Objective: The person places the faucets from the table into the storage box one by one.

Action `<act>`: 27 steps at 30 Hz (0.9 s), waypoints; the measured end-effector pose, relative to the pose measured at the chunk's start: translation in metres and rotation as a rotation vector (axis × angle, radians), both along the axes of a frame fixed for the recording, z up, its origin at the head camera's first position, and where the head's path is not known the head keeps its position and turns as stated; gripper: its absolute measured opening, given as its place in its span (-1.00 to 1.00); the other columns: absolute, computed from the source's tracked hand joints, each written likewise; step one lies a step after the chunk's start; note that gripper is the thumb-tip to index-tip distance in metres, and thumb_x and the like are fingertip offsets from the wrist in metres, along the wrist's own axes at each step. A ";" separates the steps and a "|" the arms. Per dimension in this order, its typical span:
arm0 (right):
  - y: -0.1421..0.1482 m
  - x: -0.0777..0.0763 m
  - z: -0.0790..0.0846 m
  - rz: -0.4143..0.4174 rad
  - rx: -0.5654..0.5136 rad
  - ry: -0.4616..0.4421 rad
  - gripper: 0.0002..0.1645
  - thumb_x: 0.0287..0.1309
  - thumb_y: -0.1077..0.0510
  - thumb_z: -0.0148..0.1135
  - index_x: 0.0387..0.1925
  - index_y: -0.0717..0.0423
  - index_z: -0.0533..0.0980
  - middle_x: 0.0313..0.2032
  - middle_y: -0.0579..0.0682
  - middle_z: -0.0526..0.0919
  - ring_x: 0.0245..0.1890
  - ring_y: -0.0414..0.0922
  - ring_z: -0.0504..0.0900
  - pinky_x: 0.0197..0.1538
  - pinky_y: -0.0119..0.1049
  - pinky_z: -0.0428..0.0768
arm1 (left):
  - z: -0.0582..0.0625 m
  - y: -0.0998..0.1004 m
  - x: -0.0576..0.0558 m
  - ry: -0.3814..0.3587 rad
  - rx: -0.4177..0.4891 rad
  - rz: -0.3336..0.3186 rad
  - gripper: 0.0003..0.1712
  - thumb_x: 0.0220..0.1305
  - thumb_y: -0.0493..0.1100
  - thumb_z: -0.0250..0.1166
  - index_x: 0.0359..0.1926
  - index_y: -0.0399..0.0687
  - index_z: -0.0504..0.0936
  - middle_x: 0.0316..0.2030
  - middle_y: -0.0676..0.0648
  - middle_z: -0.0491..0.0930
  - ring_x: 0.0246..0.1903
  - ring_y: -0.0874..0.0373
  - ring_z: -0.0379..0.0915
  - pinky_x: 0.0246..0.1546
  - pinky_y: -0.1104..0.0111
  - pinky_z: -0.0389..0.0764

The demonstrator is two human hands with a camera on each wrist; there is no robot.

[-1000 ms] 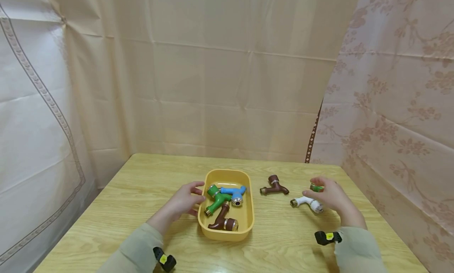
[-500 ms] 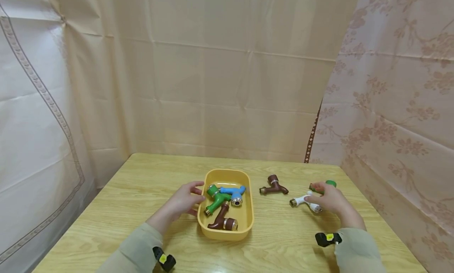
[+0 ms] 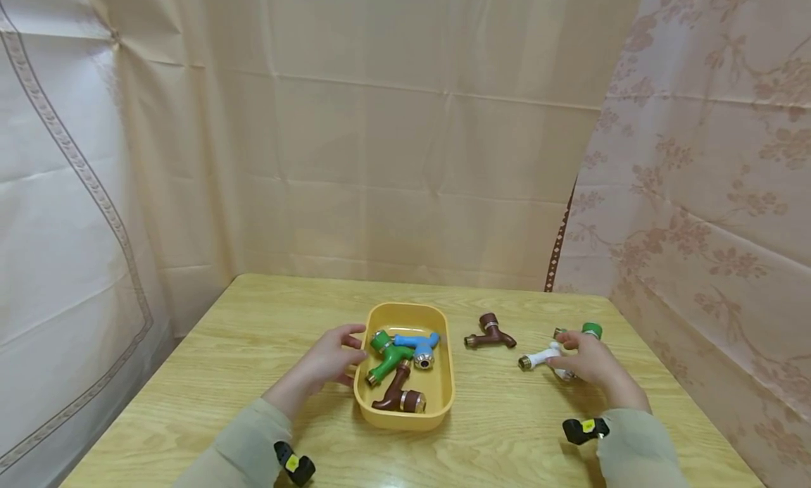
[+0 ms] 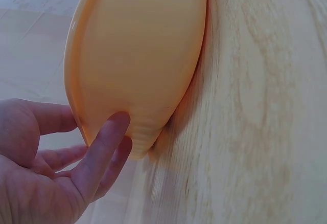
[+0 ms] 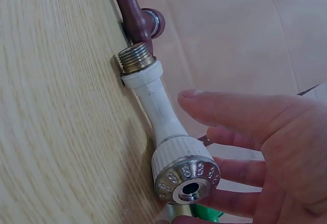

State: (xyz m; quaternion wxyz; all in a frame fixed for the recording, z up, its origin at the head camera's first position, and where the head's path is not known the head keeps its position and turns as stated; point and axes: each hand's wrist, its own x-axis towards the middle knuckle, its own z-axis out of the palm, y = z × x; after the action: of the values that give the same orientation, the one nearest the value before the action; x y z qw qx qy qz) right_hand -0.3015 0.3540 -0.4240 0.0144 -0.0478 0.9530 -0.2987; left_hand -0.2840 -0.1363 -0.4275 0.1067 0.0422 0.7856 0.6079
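In the head view, my left hand point(image 3: 329, 358) is at the left side of a yellow plastic tub point(image 3: 405, 422). The left wrist view shows its fingers point(image 4: 104, 144) extended against the tub's outer wall. Inside the tub are a green tap point(image 3: 388, 365), a blue tap point(image 3: 415, 341) and a brown tap point(image 3: 395, 389). My right hand point(image 3: 592, 361) is over a white tap point(image 3: 537, 359), partly covering it. In the right wrist view, the thumb stands apart from the white tap's body, and the other fingers pass behind its ridged knob point(image 5: 176, 150).
Just beyond the right hand lies another green tap point(image 3: 592, 329), partly hidden. A second brown tap point(image 3: 491, 332) lies between it and the tub. The wooden table point(image 3: 285, 298) is bordered by a beige curtain point(image 3: 380, 157) behind and a flowered cloth point(image 3: 716, 227) at right.
My right hand has shifted from over the green tap toward the white tap, uncovering the green knob. The left hand and the tub stay in place.
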 end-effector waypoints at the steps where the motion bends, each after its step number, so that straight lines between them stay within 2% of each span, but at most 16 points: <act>1: 0.000 0.000 -0.001 -0.001 -0.001 0.002 -0.21 0.20 -0.02 0.46 0.26 0.42 0.42 0.15 0.52 0.47 0.08 0.39 0.51 -0.07 0.07 0.64 | 0.000 0.000 0.000 -0.001 0.000 0.000 -0.32 0.36 -0.36 0.27 0.46 -0.21 0.33 0.08 -0.30 0.43 -0.17 -0.12 0.61 -0.43 0.10 0.76; 17: -0.002 -0.004 -0.007 -0.015 0.010 -0.012 -0.28 0.10 0.12 0.53 0.19 0.42 0.47 0.03 0.39 0.57 -0.07 0.16 0.59 -0.16 -0.06 0.63 | 0.000 0.000 0.000 -0.009 -0.018 -0.003 -0.32 0.37 -0.34 0.29 0.47 -0.19 0.33 0.10 -0.30 0.43 -0.14 -0.10 0.61 -0.41 0.11 0.76; 27: -0.002 -0.006 -0.007 -0.036 0.028 -0.043 -0.36 0.09 0.15 0.48 0.17 0.35 0.51 0.02 0.38 0.57 -0.12 0.11 0.58 -0.17 -0.07 0.62 | 0.001 0.000 0.000 -0.010 -0.026 0.003 -0.32 0.36 -0.33 0.30 0.47 -0.17 0.33 0.10 -0.29 0.43 -0.14 -0.10 0.61 -0.42 0.11 0.76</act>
State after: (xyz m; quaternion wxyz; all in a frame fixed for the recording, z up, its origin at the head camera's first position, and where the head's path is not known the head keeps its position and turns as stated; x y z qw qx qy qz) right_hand -0.3073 0.3521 -0.4310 0.0302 -0.0238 0.9573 -0.2864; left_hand -0.2839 -0.1365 -0.4264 0.1103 0.0366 0.7929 0.5981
